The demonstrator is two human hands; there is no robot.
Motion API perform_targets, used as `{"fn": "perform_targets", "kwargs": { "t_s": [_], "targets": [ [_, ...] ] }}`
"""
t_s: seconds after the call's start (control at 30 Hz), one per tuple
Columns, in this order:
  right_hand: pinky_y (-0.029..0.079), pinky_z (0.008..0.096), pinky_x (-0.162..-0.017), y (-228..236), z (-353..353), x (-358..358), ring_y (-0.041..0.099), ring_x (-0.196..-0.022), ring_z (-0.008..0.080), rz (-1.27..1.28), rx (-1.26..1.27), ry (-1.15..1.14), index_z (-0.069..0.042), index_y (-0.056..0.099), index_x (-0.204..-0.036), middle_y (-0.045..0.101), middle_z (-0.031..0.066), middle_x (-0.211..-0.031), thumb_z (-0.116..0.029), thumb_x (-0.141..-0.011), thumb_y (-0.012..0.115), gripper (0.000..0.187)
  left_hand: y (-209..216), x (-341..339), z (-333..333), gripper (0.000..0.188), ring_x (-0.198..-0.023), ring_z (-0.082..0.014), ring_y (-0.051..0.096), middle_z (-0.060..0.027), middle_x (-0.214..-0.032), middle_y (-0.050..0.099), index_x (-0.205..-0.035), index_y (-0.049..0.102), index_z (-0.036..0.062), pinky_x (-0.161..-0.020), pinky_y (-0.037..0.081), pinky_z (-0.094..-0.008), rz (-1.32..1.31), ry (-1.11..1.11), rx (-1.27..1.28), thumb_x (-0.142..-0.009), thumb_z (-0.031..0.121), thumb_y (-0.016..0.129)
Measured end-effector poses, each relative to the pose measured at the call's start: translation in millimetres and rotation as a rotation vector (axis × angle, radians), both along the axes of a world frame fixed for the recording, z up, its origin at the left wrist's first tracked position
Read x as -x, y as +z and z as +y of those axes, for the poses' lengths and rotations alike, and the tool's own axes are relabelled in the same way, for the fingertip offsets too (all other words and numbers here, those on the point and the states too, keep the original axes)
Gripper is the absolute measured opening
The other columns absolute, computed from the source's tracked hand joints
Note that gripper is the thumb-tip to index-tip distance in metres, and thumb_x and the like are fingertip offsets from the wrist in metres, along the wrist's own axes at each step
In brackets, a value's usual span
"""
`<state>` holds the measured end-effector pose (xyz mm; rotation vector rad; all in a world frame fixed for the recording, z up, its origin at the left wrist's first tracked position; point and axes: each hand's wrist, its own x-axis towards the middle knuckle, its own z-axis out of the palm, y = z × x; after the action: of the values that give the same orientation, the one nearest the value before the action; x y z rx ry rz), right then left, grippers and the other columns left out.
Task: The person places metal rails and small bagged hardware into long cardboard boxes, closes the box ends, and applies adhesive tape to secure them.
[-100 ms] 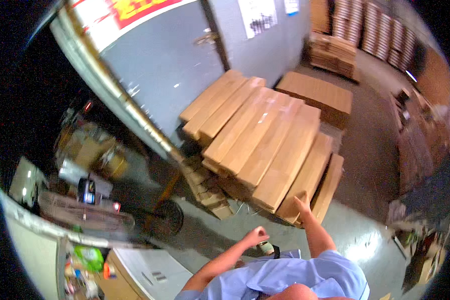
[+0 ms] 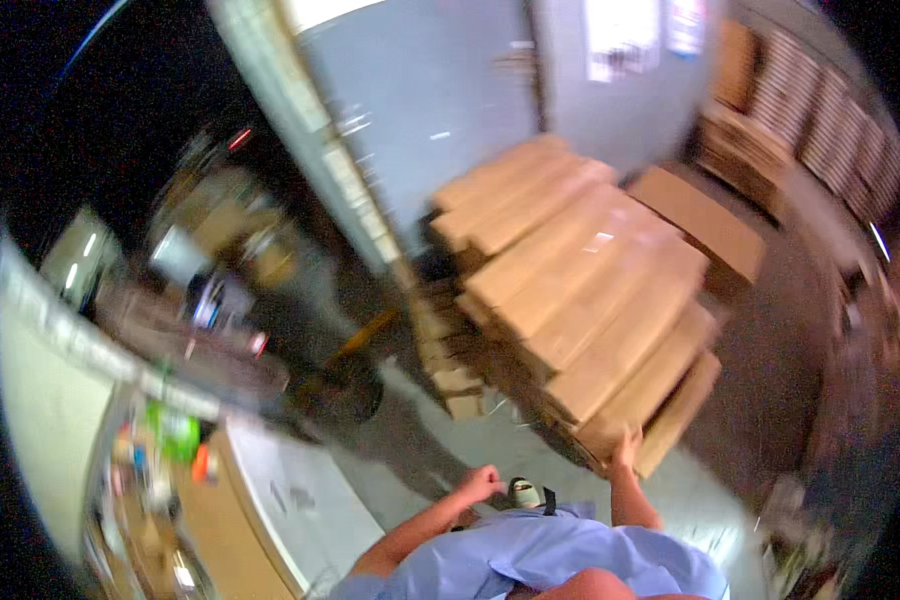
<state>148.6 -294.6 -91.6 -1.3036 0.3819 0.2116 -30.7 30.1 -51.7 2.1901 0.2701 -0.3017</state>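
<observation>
Long brown cardboard boxes [image 2: 610,260] lie side by side in a stack before me. My right hand [image 2: 625,452] is at the near end of one long cardboard box [image 2: 638,398], close to the stack's right side. Its fingers reach up along that box's side and appear to grip it, though blur softens them. Another narrow box [image 2: 682,415] lies just to the right, a dark gap between the two. My left hand [image 2: 482,484] hangs in front of my waist, fingers curled, apart from the stack, with nothing visible in it.
Behind the stack stands a grey-blue door [image 2: 430,110]. A larger carton [image 2: 705,220] sits behind to the right. At lower left is a white-topped table [image 2: 295,490] beside a box of mixed items [image 2: 150,490]. A dark wheel [image 2: 355,395] stands left of the stack.
My view has swung, so the stack appears farther right and the picture is more blurred. My right hand stays at the same box end; my left hand stays curled before my waist.
</observation>
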Motion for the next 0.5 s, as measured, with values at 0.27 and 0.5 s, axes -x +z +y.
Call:
{"fn": "perform_targets", "kwargs": {
  "t_s": [0.27,0.5],
  "targets": [
    [0.041,0.0416,-0.086,-33.4,43.8,52.4,0.046,-0.103,0.0291,0.356,0.268,0.657,-0.017,0.033,-0.129,0.043,0.015,-0.118,-0.045,-0.086,0.05,0.054,-2.8,300.0,54.0,0.023,-0.059,-0.029,0.06,-0.0145,-0.064,0.061,-0.067,0.064,0.0046,-0.056,0.046,-0.0388,0.168,1.173,-0.228,-0.072,0.027,0.064],
    [0.043,0.0383,-0.077,-10.4,198.8,20.5,0.05,-0.091,0.025,0.105,0.706,1.485,-0.013,0.041,-0.117,0.049,0.0109,-0.103,-0.042,-0.086,0.052,0.044,109.8,454.6,-21.0,0.014,-0.057,-0.0204,0.06,-0.0126,-0.062,0.061,-0.073,0.063,0.0026,-0.057,0.046,-0.0325,0.025,2.097,-0.476,-0.077,0.013,0.054]
  ]
}}
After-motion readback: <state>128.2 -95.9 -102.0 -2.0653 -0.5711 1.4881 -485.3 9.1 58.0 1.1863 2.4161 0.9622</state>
